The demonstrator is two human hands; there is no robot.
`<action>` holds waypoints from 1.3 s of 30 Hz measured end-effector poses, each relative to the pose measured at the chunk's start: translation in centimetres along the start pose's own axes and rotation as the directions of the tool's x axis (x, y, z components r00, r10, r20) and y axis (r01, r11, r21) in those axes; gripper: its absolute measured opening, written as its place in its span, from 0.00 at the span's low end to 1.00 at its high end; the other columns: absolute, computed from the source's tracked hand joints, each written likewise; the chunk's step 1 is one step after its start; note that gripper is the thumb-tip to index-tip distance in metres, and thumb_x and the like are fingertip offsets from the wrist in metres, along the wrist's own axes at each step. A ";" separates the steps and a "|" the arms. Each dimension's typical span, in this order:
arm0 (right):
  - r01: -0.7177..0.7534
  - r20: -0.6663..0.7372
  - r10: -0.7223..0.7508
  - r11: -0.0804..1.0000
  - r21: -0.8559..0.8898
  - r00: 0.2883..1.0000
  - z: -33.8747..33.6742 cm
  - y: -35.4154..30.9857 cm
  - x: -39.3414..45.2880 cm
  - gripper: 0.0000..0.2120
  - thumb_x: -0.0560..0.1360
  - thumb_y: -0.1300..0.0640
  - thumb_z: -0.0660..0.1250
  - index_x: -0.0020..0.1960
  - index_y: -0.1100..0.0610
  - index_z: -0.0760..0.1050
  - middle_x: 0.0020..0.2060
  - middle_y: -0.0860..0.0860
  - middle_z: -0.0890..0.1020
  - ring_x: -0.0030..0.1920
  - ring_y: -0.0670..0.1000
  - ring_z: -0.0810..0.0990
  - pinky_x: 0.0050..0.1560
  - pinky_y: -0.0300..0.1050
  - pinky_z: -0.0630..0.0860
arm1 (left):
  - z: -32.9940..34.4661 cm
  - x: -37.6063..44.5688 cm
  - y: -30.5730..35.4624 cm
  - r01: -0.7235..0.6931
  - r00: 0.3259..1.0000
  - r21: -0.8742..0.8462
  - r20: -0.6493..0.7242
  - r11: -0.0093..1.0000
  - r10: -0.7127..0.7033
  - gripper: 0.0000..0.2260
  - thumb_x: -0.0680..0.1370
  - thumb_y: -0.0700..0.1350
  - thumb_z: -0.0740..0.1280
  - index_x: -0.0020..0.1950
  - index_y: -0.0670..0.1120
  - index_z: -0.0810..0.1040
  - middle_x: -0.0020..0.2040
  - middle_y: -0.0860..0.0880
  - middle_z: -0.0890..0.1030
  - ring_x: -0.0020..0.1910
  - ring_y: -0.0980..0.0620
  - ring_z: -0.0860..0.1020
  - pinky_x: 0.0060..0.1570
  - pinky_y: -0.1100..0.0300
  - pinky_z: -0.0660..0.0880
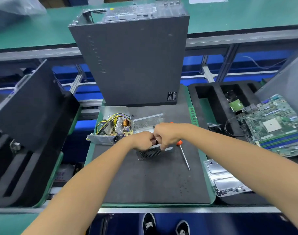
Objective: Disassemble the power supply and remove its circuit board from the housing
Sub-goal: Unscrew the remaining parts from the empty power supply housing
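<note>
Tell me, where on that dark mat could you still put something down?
The near half of the mat, between the hands and its front edge, is bare. The far half is crowded: the opened supply, the grille panel, the screwdriver and the computer case.

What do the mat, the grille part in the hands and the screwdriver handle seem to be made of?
Mat: probably foam or rubber; dark grey, matte, speckled with debris.
Grille part: likely sheet metal; pale grey sheen, punched mesh of holes. Left hand and right hand both grip it.
Screwdriver handle: apparently plastic; bright orange; the shaft is bare shiny metal.
</note>
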State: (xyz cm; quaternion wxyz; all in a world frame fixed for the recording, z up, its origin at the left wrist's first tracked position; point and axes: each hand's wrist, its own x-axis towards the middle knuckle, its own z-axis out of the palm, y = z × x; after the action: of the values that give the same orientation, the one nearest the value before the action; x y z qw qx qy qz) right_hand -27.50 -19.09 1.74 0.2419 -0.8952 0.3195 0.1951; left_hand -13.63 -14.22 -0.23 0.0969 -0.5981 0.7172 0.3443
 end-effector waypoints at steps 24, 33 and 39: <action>0.050 -0.041 -0.056 0.989 -0.138 0.998 0.5 -0.2 -0.8 0.07 0.69 0.59 0.70 0.41 0.54 0.72 0.33 0.46 0.74 0.33 0.48 0.71 0.29 0.42 0.64 | 0.8 -0.9 -0.4 0.032 0.998 -0.096 -0.057 0.995 -0.038 0.11 0.81 0.41 0.56 0.57 0.38 0.74 0.55 0.40 0.77 0.53 0.43 0.74 0.52 0.53 0.69; -0.004 0.017 0.008 0.977 -0.215 1.000 0.4 -0.6 -0.7 0.19 0.71 0.51 0.72 0.31 0.57 0.66 0.25 0.50 0.67 0.25 0.48 0.64 0.26 0.41 0.59 | 0.0 -1.2 -1.4 0.029 0.999 -0.165 -0.014 0.986 -0.032 0.17 0.81 0.47 0.58 0.33 0.48 0.63 0.35 0.49 0.67 0.33 0.52 0.64 0.33 0.58 0.60; 0.004 -0.044 -0.017 0.959 -0.282 0.999 1.5 -0.2 -0.7 0.20 0.71 0.56 0.71 0.28 0.57 0.62 0.24 0.52 0.66 0.29 0.54 0.66 0.31 0.44 0.63 | 1.0 -0.7 -1.4 -0.058 0.991 -0.169 -0.131 0.984 0.036 0.10 0.82 0.43 0.58 0.44 0.41 0.72 0.46 0.46 0.71 0.43 0.49 0.69 0.42 0.58 0.63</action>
State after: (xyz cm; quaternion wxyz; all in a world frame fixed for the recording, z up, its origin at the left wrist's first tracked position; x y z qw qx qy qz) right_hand -28.17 -17.77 1.00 0.1056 -0.9265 0.2890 0.2167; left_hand -12.44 -13.10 -1.11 -0.0092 -0.6079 0.7034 0.3683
